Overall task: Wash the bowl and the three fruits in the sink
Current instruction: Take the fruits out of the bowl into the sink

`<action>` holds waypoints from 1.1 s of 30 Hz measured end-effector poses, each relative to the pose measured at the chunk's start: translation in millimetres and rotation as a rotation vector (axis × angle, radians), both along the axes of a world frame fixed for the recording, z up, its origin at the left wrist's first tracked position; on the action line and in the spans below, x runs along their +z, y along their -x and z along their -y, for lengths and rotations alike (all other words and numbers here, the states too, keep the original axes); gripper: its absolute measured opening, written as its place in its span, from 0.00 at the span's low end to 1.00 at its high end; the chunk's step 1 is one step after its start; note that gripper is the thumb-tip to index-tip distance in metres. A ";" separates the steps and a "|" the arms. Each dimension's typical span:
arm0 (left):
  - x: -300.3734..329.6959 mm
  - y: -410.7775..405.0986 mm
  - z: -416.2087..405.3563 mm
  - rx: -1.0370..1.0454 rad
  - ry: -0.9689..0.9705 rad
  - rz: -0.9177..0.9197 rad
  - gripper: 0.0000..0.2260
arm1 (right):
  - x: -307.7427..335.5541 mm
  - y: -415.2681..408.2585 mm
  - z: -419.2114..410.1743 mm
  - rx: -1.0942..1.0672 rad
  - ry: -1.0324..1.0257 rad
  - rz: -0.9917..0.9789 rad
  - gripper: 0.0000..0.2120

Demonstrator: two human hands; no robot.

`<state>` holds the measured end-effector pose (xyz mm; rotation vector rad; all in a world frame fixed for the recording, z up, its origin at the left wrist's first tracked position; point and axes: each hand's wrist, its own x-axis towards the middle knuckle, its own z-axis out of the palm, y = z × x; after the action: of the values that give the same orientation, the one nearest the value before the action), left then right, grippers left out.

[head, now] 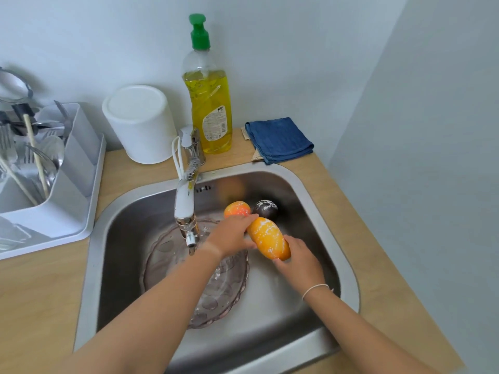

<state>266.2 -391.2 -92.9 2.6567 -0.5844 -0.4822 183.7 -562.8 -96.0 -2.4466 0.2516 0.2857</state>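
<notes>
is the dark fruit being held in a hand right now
No, the dark fruit lies by itself at the back of the sink; both hands are on the orange fruit.

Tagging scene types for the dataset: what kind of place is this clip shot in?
Most likely a small home kitchen: a stainless sink set in a wood-look counter, a dish soap bottle by the tap, and a drying rack with cutlery.

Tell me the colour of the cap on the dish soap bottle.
The cap is green; the head view shows it clearly.
</notes>
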 end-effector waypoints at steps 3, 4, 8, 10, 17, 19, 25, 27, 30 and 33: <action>-8.0 -2.1 7.5 -0.034 -0.081 0.013 0.35 | -2.1 0.2 1.0 -0.015 0.025 -0.045 0.23; -10.0 -2.5 9.7 -0.041 -0.098 0.012 0.35 | -2.7 -0.4 1.4 -0.017 0.036 -0.063 0.23; -19.0 -3.9 15.8 -0.053 -0.132 0.020 0.35 | -7.7 -4.6 2.4 -0.007 0.085 -0.122 0.24; -22.3 -4.8 17.4 -0.056 -0.140 0.028 0.35 | -10.6 -6.9 2.9 -0.008 0.105 -0.144 0.24; -34.4 -6.7 13.0 -0.073 -0.187 0.087 0.33 | -17.8 -12.1 3.4 0.012 0.149 -0.186 0.24; -36.5 -6.2 11.2 -0.063 -0.188 0.098 0.32 | -18.1 -13.3 3.2 0.017 0.156 -0.186 0.24; -37.4 -0.8 5.2 -0.036 -0.132 0.117 0.30 | -15.3 -13.0 1.6 0.036 0.176 -0.159 0.24; -35.0 0.5 -1.1 -0.008 -0.090 0.134 0.29 | -13.0 -11.2 0.0 0.048 0.170 -0.123 0.24; -26.2 3.3 -13.9 0.079 -0.011 0.166 0.25 | -9.0 -8.0 -2.7 0.062 0.129 -0.046 0.25; -25.2 9.7 -41.3 0.245 0.115 0.112 0.24 | -6.3 -5.9 -9.5 0.094 0.091 0.024 0.26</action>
<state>256.4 -349.9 -118.0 2.6093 -0.3006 -0.2235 189.6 -553.3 -102.3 -2.5549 0.1424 0.2905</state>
